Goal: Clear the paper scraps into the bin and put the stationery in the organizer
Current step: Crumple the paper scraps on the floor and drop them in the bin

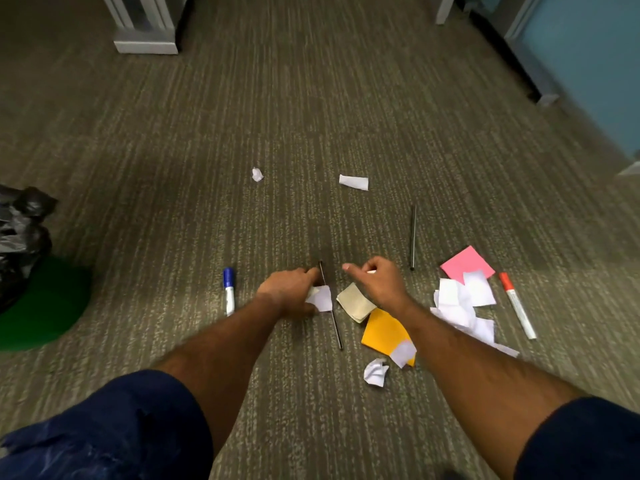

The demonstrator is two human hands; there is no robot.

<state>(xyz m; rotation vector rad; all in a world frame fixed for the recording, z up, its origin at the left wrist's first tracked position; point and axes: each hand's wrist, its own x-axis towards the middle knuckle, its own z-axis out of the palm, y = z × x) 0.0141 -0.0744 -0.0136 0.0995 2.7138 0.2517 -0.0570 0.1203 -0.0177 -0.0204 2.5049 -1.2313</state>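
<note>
Striped carpet [311, 98] carrying the mess, blue marker [228, 291] lying left of the orange paper [382, 332], white scraps [460, 303], pink note [465, 263] and red marker [516, 304] sitting right of it

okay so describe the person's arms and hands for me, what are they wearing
Both forearms are bare from the elbow down. The left hand and right hand wear no gloves, and no rings, watch or bracelets are visible. Dark navy short sleeves cover the upper arms; the left sleeve looks creased with faint pale marks. The picture is a little blurred, so finer detail cannot be told.
</note>
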